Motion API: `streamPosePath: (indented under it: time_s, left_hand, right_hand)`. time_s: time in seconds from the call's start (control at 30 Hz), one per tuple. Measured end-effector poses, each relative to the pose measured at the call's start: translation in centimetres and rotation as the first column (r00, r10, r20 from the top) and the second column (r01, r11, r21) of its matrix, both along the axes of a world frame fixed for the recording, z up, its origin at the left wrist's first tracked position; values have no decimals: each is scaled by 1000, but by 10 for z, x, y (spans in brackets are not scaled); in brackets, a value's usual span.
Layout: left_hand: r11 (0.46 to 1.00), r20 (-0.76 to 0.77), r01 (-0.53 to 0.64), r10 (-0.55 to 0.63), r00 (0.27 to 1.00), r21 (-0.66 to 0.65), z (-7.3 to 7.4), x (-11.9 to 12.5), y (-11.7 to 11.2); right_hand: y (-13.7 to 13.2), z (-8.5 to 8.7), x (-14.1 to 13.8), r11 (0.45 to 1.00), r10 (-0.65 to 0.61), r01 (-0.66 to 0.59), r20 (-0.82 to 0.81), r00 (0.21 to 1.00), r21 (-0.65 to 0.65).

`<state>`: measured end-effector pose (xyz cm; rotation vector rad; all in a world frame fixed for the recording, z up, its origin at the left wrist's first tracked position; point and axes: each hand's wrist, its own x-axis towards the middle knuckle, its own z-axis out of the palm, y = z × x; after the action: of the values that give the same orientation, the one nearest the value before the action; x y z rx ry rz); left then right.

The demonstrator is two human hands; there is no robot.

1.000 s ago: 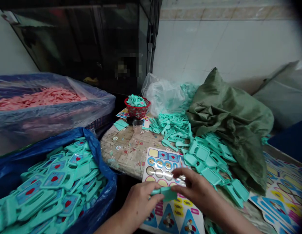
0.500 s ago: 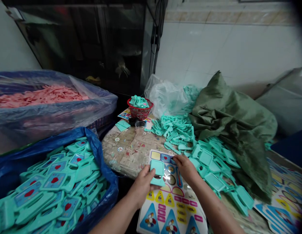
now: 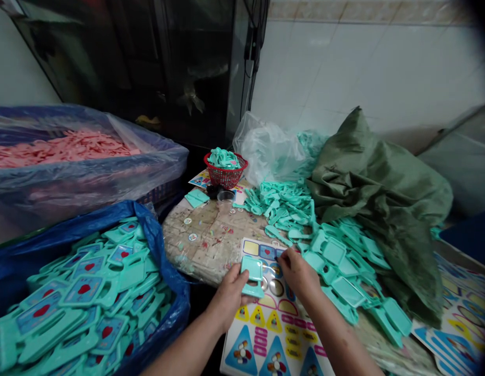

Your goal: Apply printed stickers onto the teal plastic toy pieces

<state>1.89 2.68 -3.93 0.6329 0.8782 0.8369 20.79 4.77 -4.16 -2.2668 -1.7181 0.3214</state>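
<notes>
My left hand [image 3: 229, 293] grips a teal plastic toy piece [image 3: 252, 274] with its flat face up, just above a sticker sheet [image 3: 270, 324] that lies on the table edge. My right hand [image 3: 297, 271] rests on the sheet's top row, its fingertips pinched at a blue sticker with a red heart [image 3: 270, 253]. Whether the sticker has come off the sheet I cannot tell. A pile of bare teal pieces [image 3: 340, 266] lies just right of my right hand.
A blue bag [image 3: 156, 245] at the left holds teal pieces with heart stickers. Behind it stands a bin of pink parts [image 3: 66, 149]. A red basket [image 3: 225, 175], a clear bag [image 3: 265, 149], a green sack [image 3: 375, 188] and more sticker sheets [image 3: 457, 318] ring the worn table [image 3: 211, 235].
My left hand turned the teal piece from edge-on to face up and raised it. My right hand left the piece and reached up the sheet to the heart sticker.
</notes>
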Motion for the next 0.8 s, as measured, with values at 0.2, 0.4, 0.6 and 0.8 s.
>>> streamPosePath:
  time_s: [0.2,0.4,0.6,0.8]
  left_hand:
    - [1000,-3,13,-13,1000,-5,2,0,0]
    - [1000,-6,21,-21,1000,2,1,0,0]
    - [1000,-19,18,-18,1000,1,1,0,1]
    - [1000,-28,21,-21,999,-9,3,-1,0]
  right_hand:
    - [2,-6,2,999,-41,41,-34,999,10]
    - [-1,-4,0,999,-41,42,-21,999,28]
    - [-5,-3,0,999,-40,42,-89,995,22]
    - [4,-1,2,993,-116,120,-212,970,5]
